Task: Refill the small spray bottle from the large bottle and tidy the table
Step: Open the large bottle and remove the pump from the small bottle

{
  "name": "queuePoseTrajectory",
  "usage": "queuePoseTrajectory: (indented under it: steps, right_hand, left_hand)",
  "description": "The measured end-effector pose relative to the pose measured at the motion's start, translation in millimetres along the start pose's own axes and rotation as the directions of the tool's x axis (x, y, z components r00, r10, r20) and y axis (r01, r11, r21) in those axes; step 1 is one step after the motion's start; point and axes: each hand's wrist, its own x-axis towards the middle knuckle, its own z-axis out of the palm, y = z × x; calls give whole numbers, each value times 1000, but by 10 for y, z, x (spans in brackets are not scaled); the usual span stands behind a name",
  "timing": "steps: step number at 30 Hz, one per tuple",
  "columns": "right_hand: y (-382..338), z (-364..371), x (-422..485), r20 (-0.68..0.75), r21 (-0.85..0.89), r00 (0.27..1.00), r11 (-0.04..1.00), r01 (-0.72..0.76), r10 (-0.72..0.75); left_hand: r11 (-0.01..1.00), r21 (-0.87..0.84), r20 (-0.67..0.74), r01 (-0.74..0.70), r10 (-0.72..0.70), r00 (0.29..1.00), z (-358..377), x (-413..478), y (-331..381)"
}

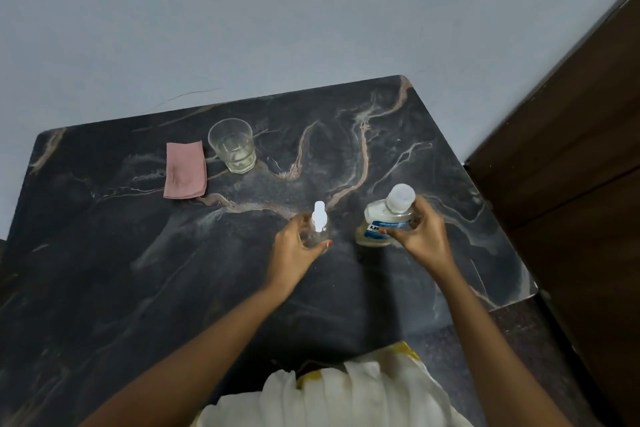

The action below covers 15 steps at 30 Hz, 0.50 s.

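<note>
L grip (294, 248) wrapped round small spray bottle (318, 224), mid worktop (104, 253) | R grip (424, 236) clamped on large bottle (382, 224), toward right edge, cap on | judge: small one light, slick, tippy, so hold body below pump; big one heavier, sloshy, so hold at label | small one's fill lvl blurred; label part hidden by my fingers

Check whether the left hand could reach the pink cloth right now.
Probably yes, once freed: the left hand grips the spray bottle, but bare table lies between it and the cloth.
</note>
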Motion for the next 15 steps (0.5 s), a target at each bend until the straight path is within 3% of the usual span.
queuePoseTrajectory:
  steps: [15]
  right_hand:
    - [56,117,-73,25,7,999,999,-38,38]
  left_hand:
    - [1000,-15,52,2,-1,999,83,-101,-117]
